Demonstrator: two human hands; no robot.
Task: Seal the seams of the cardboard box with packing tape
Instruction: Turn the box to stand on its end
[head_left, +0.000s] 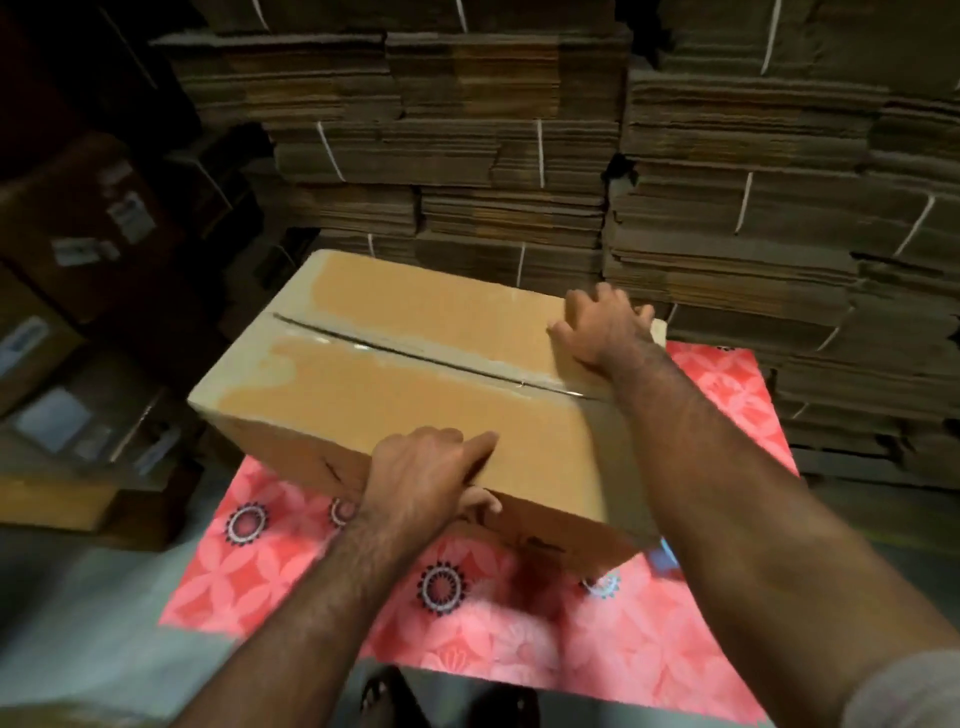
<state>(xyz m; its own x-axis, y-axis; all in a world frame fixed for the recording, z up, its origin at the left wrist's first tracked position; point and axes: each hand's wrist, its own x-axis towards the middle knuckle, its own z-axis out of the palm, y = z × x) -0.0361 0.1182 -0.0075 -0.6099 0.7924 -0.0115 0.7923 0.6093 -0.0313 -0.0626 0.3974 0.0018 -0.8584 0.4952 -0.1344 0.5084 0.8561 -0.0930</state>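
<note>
1. The cardboard box (395, 384) sits tilted on a pink patterned mat (519, 634), its near lower corner apparently raised. The left hand (421, 478) grips the near edge, thumb laid along the top and fingers curled underneath. The right hand (602, 332) lies on the box's far right corner with its fingers bent over the edge.
2. The centre seam (395, 348) looks shiny near the right end, as if taped there, but it gapes dark toward the left. Any tape laid while the flaps stand apart would likely bridge the gap and wrinkle or lift.
3. With the box tipped and held by two edges only, it could slip on the mat or swing round, and the flaps could spring up.
4. No tape roll is clearly seen; a small blue object (667, 556) shows just right of the box's near corner, too blurred to name.
5. Behind the box rise bundles of flat cardboard sheets (519, 156), tied with white string. Left of the box stand labelled cartons (88, 228). The floor beside the mat is grey.
</note>
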